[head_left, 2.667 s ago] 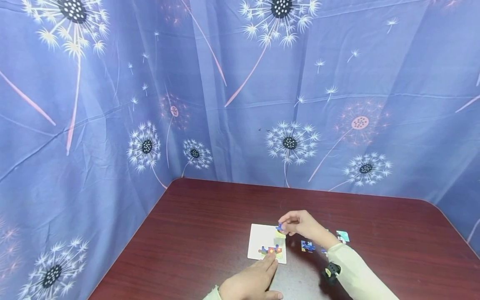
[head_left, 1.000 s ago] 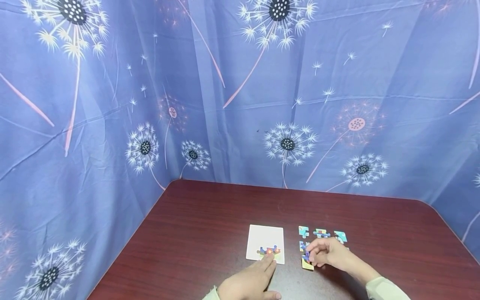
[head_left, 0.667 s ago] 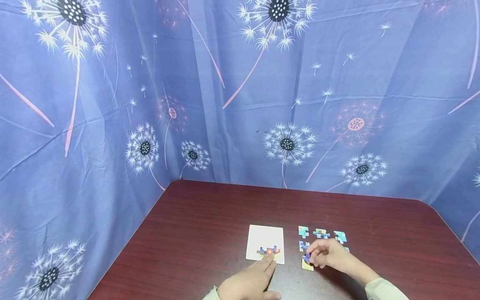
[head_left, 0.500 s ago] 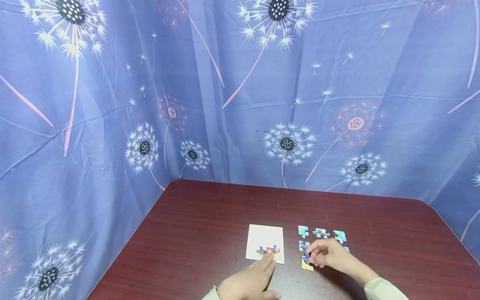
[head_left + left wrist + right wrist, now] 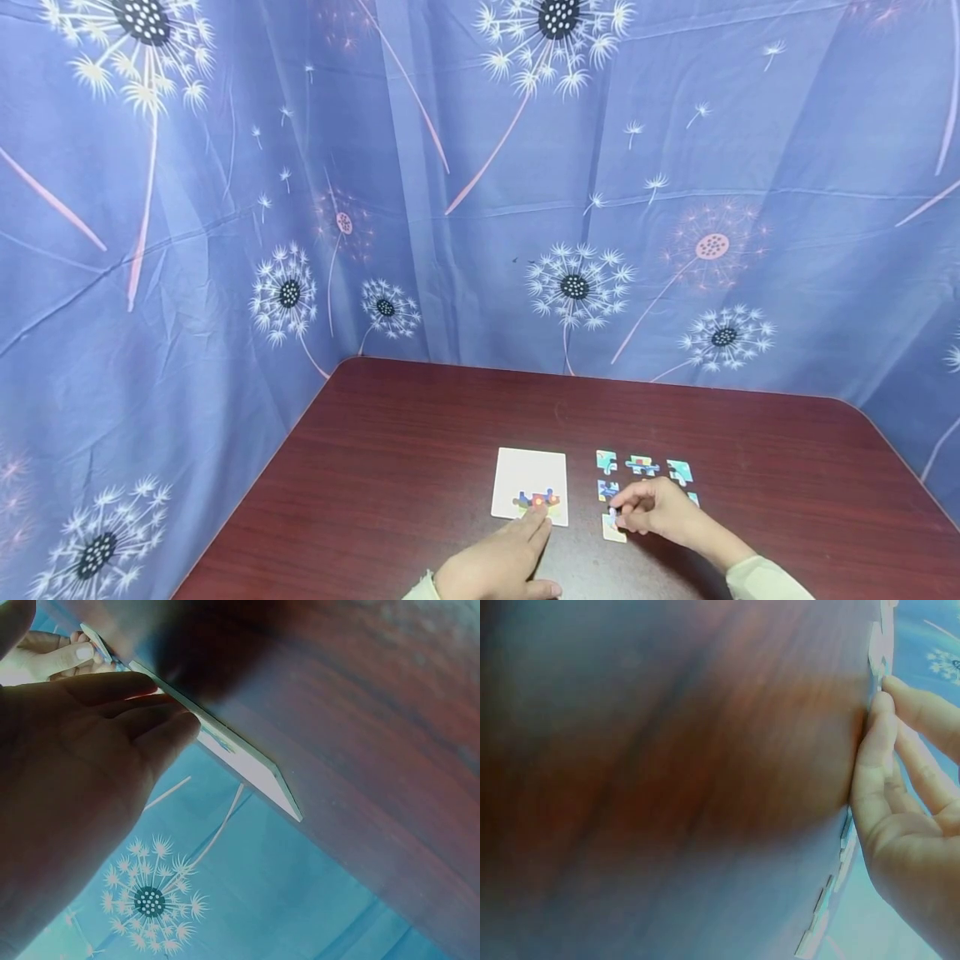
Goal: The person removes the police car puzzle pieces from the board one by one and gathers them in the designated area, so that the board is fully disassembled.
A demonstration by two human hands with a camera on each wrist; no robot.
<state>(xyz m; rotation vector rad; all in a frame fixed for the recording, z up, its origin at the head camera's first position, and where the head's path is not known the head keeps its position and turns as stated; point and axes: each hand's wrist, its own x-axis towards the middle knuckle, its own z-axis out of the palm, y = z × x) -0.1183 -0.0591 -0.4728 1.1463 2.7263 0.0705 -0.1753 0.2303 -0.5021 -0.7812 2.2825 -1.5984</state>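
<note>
A white square puzzle board (image 5: 528, 471) lies on the table, with joined colourful puzzle pieces (image 5: 538, 502) along its near side. My left hand (image 5: 498, 558) rests its straight fingertips on these pieces and on the board's near edge. To the right of the board, my right hand (image 5: 654, 508) pinches a puzzle piece (image 5: 613, 529) between thumb and fingers. Light glares off this piece, so its picture is washed out. It appears tilted in the left wrist view (image 5: 94, 643). In the right wrist view the fingertips hide most of it.
Several loose puzzle pieces lie behind the right hand, among them a blue one (image 5: 608, 490), a light-blue one (image 5: 606, 462), a red-and-yellow one (image 5: 641, 465) and a corner one (image 5: 679, 472). A dandelion-print curtain (image 5: 480, 208) hangs behind the dark wooden table (image 5: 420, 417).
My right hand has moved from above the board's right side to the table on its right, pinching a piece. Lately that piece has tilted and caught glare. My left hand has stayed.
</note>
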